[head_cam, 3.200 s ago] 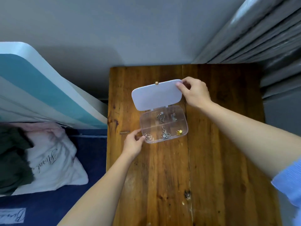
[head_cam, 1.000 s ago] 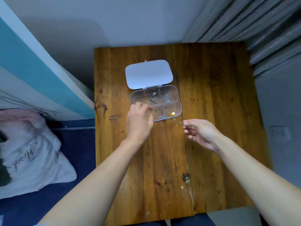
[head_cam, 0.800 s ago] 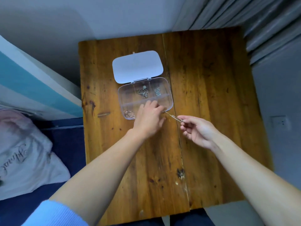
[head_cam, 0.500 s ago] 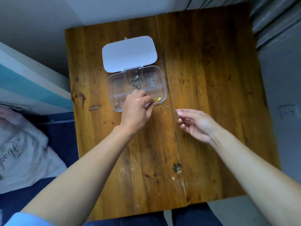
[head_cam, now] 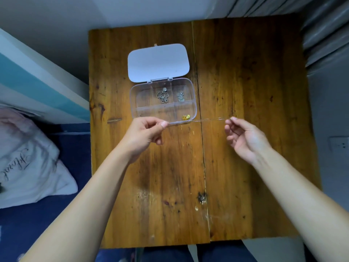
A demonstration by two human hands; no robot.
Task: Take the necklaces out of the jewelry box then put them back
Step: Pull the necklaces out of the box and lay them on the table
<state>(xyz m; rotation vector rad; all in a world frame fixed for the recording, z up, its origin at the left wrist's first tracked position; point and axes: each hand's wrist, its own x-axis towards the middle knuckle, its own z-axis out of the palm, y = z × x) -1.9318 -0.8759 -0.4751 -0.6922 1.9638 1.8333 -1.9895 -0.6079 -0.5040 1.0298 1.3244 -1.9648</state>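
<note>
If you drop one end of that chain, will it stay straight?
Probably not: the chain is straight only because the left hand and right hand pull it. Necklaces in the box lie crumpled, so it likely flops. Being so thin, it is probably light.

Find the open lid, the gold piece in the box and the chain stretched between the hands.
open lid (head_cam: 158, 62): head view, middle of its flat face.
gold piece (head_cam: 185, 117): head view, its bright centre.
chain (head_cam: 207, 120): head view, mid-span.
</note>
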